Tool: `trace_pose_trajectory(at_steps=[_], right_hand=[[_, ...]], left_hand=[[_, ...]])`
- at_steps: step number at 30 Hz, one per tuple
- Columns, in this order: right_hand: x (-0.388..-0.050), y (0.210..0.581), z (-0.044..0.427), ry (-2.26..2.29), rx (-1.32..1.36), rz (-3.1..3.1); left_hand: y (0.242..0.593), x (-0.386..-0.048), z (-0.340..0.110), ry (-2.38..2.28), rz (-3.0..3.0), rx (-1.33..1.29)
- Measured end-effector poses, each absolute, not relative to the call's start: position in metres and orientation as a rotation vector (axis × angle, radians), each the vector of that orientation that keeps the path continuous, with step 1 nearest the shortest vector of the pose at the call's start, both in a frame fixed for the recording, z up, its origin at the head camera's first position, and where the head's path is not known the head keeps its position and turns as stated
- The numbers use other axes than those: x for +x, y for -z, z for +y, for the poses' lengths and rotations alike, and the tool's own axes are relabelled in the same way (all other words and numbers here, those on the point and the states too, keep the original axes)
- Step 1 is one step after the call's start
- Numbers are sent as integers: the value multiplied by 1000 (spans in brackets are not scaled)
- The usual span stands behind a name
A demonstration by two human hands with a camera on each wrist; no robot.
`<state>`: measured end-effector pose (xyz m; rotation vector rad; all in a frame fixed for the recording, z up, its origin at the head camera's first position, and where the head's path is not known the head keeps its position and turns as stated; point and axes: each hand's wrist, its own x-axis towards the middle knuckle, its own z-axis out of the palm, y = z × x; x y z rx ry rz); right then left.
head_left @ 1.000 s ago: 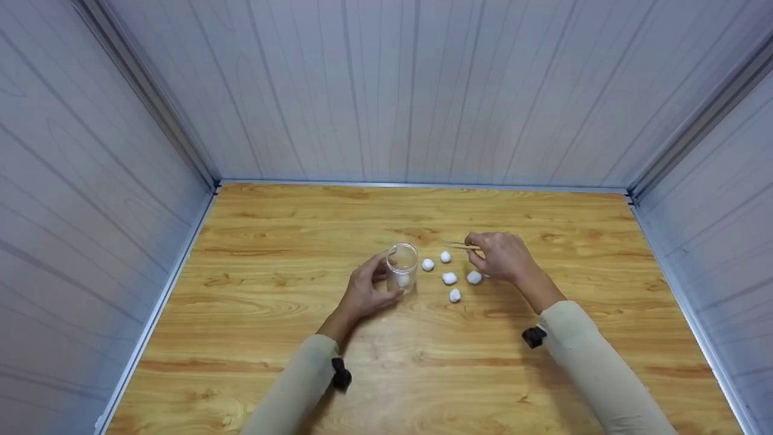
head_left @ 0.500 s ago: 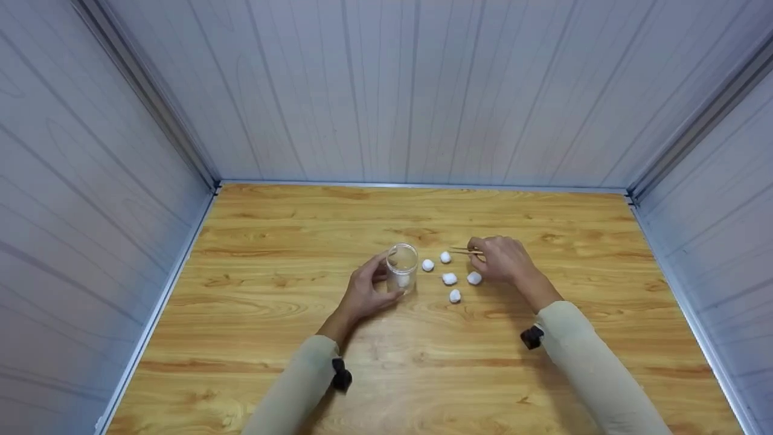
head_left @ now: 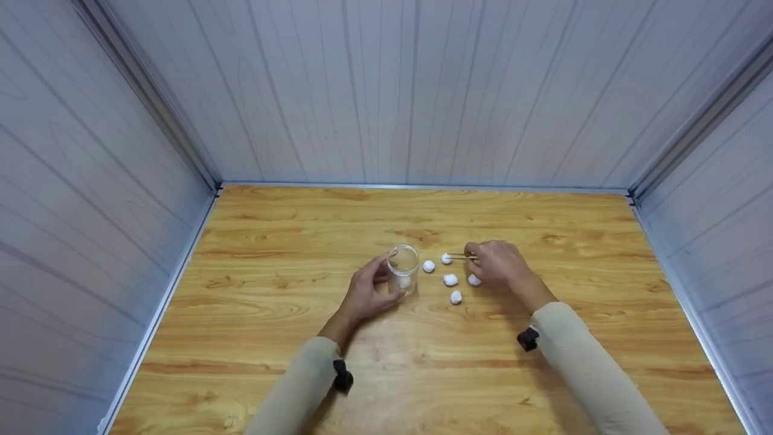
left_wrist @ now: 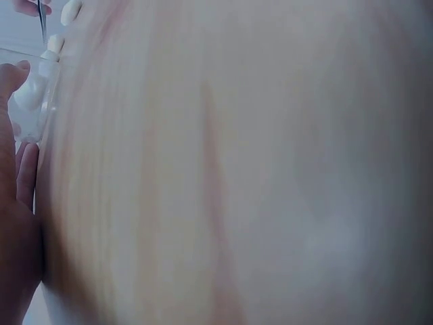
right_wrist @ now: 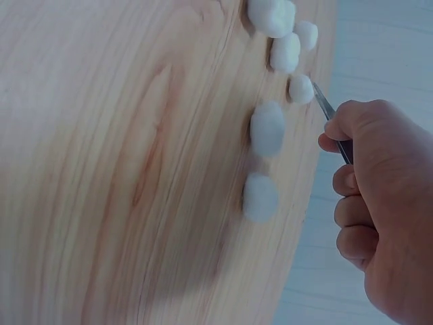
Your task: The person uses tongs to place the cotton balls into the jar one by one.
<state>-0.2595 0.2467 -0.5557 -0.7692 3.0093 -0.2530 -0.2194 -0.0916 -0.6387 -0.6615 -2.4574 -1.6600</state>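
Observation:
My left hand (head_left: 369, 290) curls round a clear, open-topped cup (head_left: 403, 266), which stands upright with white cotton inside; the left wrist view shows the cup (left_wrist: 30, 95) at its left edge. Metal tweezers (head_left: 462, 257) are pinched in my right hand (head_left: 500, 266), their tips at the white ball (head_left: 446, 258) farthest back. In the right wrist view the tweezers (right_wrist: 325, 105) reach a cotton ball (right_wrist: 301, 89); whether they grip it I cannot tell. Another ball (head_left: 474, 280) lies beside my right hand, partly covered by it.
More cotton balls lie on the wooden table (head_left: 272, 338): one (head_left: 429, 266) just right of the cup, one (head_left: 450, 280) in the middle, one (head_left: 456, 296) nearer the front. Pale panels (head_left: 386, 90) wall the table at the back and on both sides.
My right hand has moved slightly toward the front, bringing the tweezers' tips from behind the farthest ball down to it. My left hand and the cup have stayed in place.

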Motion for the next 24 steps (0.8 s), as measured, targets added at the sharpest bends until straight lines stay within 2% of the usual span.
trace_pose_trajectory(at_steps=[24], right_hand=[[-258,559,243,215,-855,3030]], left_hand=[[641,-219,-92,1660,-2447,-686]])
